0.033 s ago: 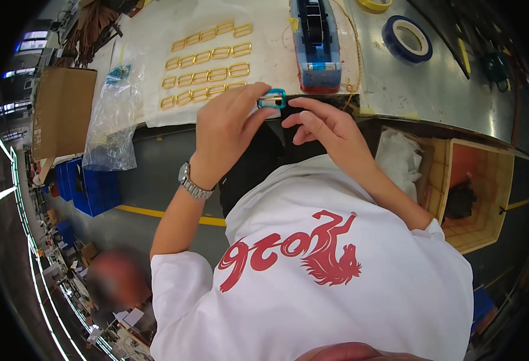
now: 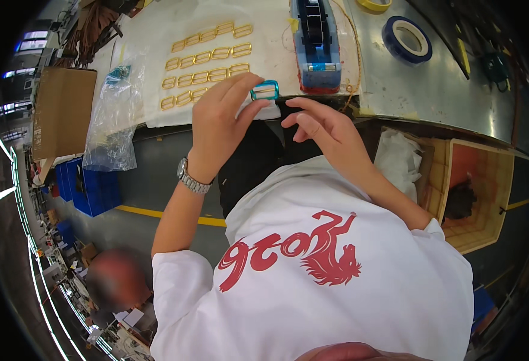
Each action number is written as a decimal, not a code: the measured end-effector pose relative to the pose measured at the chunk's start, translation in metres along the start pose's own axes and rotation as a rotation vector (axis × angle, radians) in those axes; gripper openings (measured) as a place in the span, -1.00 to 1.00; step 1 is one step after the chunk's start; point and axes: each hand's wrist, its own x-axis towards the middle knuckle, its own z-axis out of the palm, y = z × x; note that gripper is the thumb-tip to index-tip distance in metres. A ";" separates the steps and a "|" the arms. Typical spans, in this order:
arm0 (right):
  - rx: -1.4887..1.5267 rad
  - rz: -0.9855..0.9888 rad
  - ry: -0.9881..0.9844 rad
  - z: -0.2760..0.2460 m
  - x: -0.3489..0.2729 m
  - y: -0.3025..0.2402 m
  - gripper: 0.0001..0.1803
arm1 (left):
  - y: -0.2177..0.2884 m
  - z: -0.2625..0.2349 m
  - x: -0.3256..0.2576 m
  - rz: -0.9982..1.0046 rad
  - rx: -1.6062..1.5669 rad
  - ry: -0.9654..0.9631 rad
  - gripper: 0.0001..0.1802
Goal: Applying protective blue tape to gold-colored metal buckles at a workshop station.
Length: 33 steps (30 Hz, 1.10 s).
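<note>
Glossy gold buckles [image 2: 202, 56], apparently metal; shiny teal-edged buckle [image 2: 266, 90]; matt cardboard box [image 2: 64, 114].

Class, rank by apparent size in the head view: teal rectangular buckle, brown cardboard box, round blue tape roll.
1. Brown cardboard box, largest
2. Round blue tape roll
3. Teal rectangular buckle, smallest

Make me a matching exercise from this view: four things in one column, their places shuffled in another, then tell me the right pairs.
Things:
1. Teal buckle
2. Gold buckles
3. Blue tape roll
4. Tape dispenser

Places:
A. On the metal surface
B. Between the gold buckles and the tape roll
C. In the left hand
D. In rows on the white surface

Pairs: 1-C, 2-D, 3-A, 4-B
</note>
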 end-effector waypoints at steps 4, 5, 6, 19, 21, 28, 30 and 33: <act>-0.445 -0.179 -0.122 0.011 0.013 0.001 -0.46 | -0.034 0.021 0.017 0.021 0.090 0.029 -0.59; -0.539 -0.165 -0.192 0.013 0.019 0.006 -0.40 | -0.041 0.030 0.018 0.024 0.088 0.032 -0.59; -0.678 -0.213 -0.172 0.017 0.024 0.016 -0.32 | -0.045 0.039 0.017 0.015 0.079 0.022 -0.58; -0.367 0.063 -0.125 -0.011 -0.010 -0.008 -0.64 | -0.054 -0.010 -0.008 -0.111 0.178 -0.038 -0.77; -0.191 -0.062 0.137 -0.019 -0.024 -0.025 -0.78 | -0.049 -0.016 -0.006 -0.029 0.204 -0.114 -0.78; -0.405 -0.358 0.446 -0.069 -0.001 -0.056 -0.76 | -0.038 -0.014 0.003 0.118 0.347 -0.375 -0.78; -0.405 -0.334 0.386 -0.073 0.015 -0.058 -0.73 | -0.045 -0.012 0.005 0.105 0.314 -0.317 -0.78; -0.428 -0.249 0.301 -0.069 0.028 -0.066 -0.68 | -0.052 -0.011 0.008 -0.119 0.121 -0.225 -0.81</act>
